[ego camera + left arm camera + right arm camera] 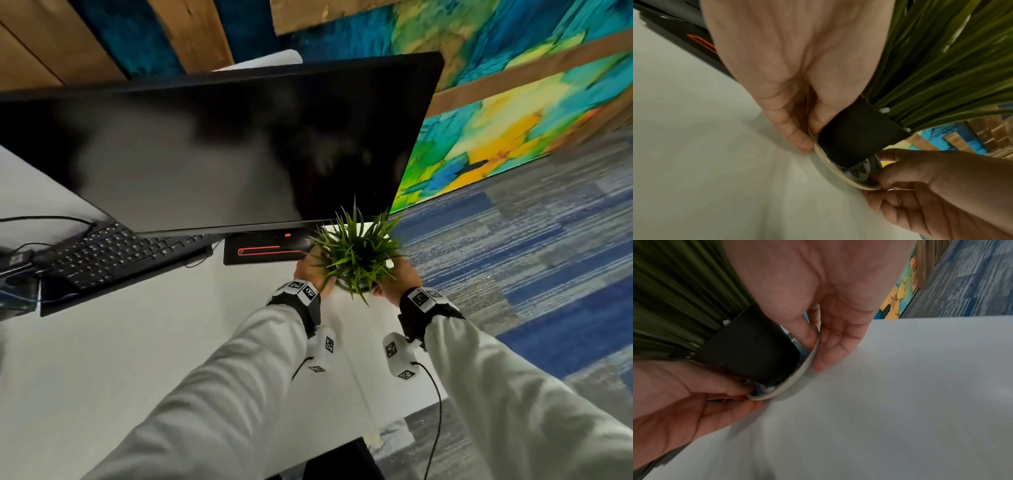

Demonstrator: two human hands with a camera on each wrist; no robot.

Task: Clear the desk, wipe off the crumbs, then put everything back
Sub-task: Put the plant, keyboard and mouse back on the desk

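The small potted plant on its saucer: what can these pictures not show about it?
- Head view: green grass-like leaves hide the black pot and the saucer.
- Wrist views: whether the round pale-rimmed saucer rests on the white desk is unclear.
- Saucer pattern: black plastic pot covers it.

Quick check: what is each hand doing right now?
Left hand: pinches the saucer rim under the potted plant.
Right hand: pinches the opposite rim of the saucer.

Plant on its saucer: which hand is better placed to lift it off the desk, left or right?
Neither alone. The left hand and right hand each pinch opposite rims of the saucer under the black pot. The pot stands loose on the saucer, so lift with both.
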